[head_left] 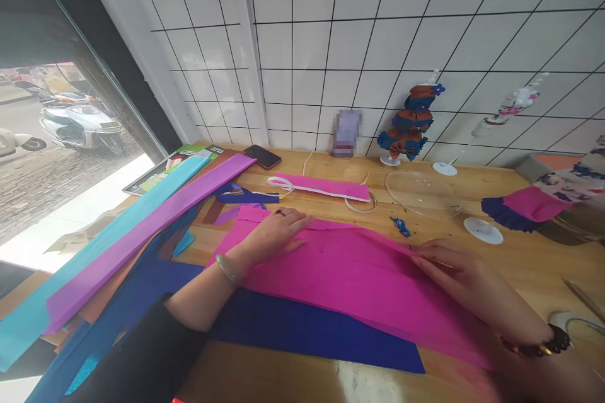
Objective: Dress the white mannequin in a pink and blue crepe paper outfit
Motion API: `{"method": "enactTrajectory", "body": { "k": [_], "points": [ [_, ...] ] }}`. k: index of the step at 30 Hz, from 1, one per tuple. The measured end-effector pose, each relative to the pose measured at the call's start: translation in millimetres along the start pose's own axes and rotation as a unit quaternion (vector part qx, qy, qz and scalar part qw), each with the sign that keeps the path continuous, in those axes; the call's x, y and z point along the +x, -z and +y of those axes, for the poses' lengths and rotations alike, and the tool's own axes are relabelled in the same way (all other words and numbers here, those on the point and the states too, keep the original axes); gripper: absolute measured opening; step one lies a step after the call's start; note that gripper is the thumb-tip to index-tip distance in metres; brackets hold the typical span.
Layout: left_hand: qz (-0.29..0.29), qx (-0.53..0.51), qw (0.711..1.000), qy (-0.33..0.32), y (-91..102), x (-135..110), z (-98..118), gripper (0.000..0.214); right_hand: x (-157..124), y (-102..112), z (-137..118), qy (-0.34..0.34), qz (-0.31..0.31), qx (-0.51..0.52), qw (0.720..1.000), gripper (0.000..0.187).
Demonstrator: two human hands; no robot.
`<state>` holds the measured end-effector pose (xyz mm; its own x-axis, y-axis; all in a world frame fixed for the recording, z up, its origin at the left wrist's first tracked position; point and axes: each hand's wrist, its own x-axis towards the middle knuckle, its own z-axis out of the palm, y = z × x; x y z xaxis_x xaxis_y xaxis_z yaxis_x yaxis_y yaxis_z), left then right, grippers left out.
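A large bright pink sheet [326, 271], thin like crepe paper, lies across the wooden table with its far edge folded over. My left hand [276, 233] rests on its upper left part, fingers stretched out flat. At the sheet's far right edge, my right hand [454, 264] pinches the border between thumb and fingers. Under the pink sheet lies a dark blue sheet [321, 334], showing along the near side. Beyond my hands is a folded pink strip [331, 187] with white edging and a small white loop on it.
Long folded strips in purple [151, 233], turquoise [108, 252], brown and blue lie at the left. A phone [263, 156] sits near the wall. At the back right stand a ruffled decoration [409, 123], a clear round plate [420, 194] and a white disc [483, 230].
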<state>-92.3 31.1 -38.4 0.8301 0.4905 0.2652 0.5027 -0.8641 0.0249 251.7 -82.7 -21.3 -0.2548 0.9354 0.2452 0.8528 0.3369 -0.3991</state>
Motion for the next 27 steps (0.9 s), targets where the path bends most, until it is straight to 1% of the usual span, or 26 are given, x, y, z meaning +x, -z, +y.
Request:
{"method": "enactTrajectory", "body": {
  "k": [3, 7, 11, 14, 16, 18, 22, 27],
  "points": [
    [-0.012, 0.038, 0.999, 0.015, -2.0, -0.8, -1.6, 0.041, 0.4, 4.3, -3.9, -0.004, 0.004, 0.006, 1.000, 0.025],
    [-0.013, 0.062, 0.998, 0.023, -4.3, -1.8, -3.8, 0.046, 0.0, 5.2, -2.4, -0.013, 0.011, 0.010, 1.000, 0.026],
    [0.002, 0.045, 0.999, 0.023, -3.2, -0.4, -3.0, 0.039, -1.0, 2.9, -0.7, -0.022, 0.022, 0.026, 0.999, 0.026],
    [0.017, 0.020, 1.000, 0.011, -2.3, 0.6, -2.2, 0.039, -1.2, 2.8, -3.9, -0.010, 0.053, 0.036, 0.998, 0.022],
    [0.012, 0.012, 1.000, 0.007, -2.6, 0.5, -2.3, 0.042, -1.2, 3.8, -7.1, -0.004, 0.075, 0.034, 0.997, 0.021],
    [-0.005, 0.014, 1.000, 0.010, -3.6, 0.1, -2.7, 0.042, -1.2, 5.1, -9.4, -0.005, 0.084, 0.032, 0.996, 0.021],
    [-0.030, 0.033, 0.999, 0.023, -3.7, 0.3, -2.1, 0.040, -1.5, 6.0, -8.7, -0.018, 0.075, 0.027, 0.997, 0.023],
    [-0.034, 0.028, 0.999, 0.007, -1.1, 2.2, -0.8, 0.029, -1.4, 0.9, -3.8, -0.013, 0.062, 0.007, 0.998, 0.023]
  ]
}}
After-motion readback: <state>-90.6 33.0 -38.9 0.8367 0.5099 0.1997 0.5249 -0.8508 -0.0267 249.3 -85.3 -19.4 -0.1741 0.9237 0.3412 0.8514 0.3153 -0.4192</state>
